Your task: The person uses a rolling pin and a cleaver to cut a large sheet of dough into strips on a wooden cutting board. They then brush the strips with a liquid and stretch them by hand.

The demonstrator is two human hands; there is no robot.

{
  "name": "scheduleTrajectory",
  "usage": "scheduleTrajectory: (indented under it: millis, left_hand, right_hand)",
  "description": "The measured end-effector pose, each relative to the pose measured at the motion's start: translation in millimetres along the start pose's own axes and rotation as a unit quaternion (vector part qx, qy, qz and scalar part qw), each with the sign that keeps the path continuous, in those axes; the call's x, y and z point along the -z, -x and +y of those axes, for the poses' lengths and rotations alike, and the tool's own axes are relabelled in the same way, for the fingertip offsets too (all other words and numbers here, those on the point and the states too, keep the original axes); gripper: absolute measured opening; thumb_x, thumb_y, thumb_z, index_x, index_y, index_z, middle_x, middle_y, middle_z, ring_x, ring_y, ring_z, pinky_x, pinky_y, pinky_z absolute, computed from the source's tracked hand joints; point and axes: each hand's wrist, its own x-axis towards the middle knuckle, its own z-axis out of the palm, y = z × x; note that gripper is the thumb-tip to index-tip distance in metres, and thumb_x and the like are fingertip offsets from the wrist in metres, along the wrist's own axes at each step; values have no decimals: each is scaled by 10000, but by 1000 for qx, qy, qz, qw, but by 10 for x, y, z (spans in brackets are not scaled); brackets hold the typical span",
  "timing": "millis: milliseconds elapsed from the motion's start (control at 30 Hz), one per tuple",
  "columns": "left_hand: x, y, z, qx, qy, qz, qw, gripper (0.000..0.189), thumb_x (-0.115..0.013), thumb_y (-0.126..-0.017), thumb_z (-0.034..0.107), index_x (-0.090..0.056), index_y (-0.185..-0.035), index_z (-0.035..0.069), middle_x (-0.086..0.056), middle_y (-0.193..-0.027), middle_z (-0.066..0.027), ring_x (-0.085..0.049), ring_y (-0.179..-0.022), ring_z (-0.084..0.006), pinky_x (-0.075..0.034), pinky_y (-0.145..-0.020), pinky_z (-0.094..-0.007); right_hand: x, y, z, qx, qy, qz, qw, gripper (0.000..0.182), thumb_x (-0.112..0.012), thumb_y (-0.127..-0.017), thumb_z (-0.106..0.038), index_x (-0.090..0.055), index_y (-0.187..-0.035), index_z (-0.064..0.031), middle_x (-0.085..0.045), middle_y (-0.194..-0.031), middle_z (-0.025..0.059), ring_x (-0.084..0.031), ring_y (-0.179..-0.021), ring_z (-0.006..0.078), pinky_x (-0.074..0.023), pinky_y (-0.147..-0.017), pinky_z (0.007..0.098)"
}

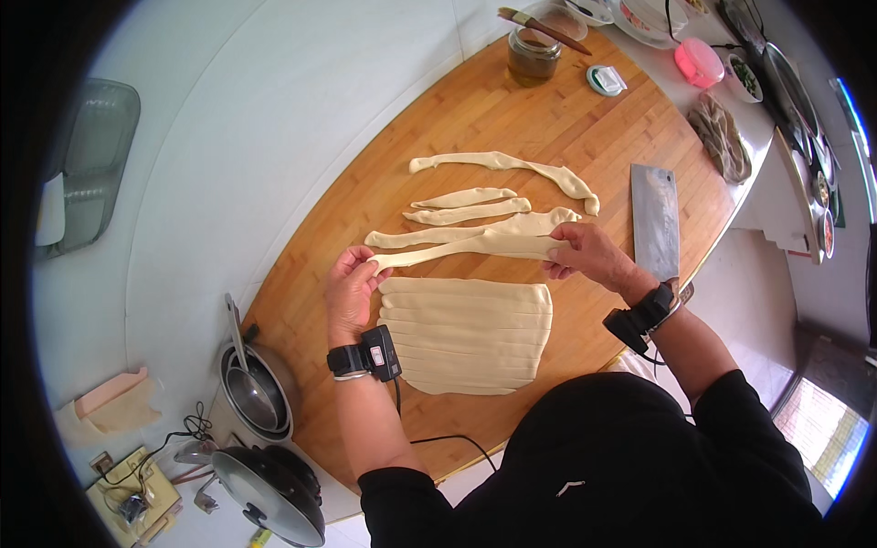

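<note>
A long strip of pale dough (473, 245) is stretched between my two hands above the wooden board (438, 137). My left hand (353, 288) pinches its left end, and my right hand (589, 255) grips the right end between thumb and fingers. Just beyond it, another dough strip (411, 238) lies on the board, partly overlapped. Two shorter strips (466, 198) rest farther back, with a long, twisted strip (507, 162) behind them. Nearer my body is a flat sheet of dough (473, 335) scored by several crosswise cuts.
A cleaver (654, 219) lies at the right of the board. At the back are a glass jar of brownish liquid (533, 61), a brush (548, 31) across it, and a lid (606, 81). Nested metal pots (257, 390) and a lidded pan (267, 493) are at left. A cloth (721, 137) is at right.
</note>
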Motion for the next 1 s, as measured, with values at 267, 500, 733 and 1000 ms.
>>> scheduleTrajectory:
  millis: [267,500,733,1000]
  left_hand:
    - [234,98,65,-60,98,-45,992,130,-559,-866,39,-573,-993,59,-610,-964,-51,-621,-935,-197,-530,-869,-380]
    - [183,-15,29,-27,40,-38,998,128,-552,-870,27,-569,-994,54,-609,-965,-62,-616,-930,-194,-523,-874,-376]
    - [232,-123,-69,-12,19,-1,1000,118,-532,-878,12,-568,-982,55,-600,-946,-49,-612,-922,-188,-523,-864,-373]
    - [395,10,-26,-36,65,-47,996,137,-538,-850,4,-569,-974,53,-598,-941,-52,-612,-911,-195,-518,-865,-374]
  right_hand:
    - [63,199,-72,10,-98,-37,995,177,-623,-936,-116,-589,-1050,16,-699,-893,94,-679,-754,140,-565,-732,267]
    - [54,15,189,-15,-80,-34,996,181,-631,-933,-120,-590,-1049,12,-703,-877,94,-680,-746,142,-566,-719,268]
    - [68,-39,218,-28,-18,-9,999,155,-621,-933,-111,-596,-1023,12,-701,-870,91,-672,-738,137,-558,-705,264]
    - [96,56,103,-1,7,-76,997,153,-599,-925,-91,-600,-1028,23,-699,-856,86,-663,-743,125,-548,-697,262]
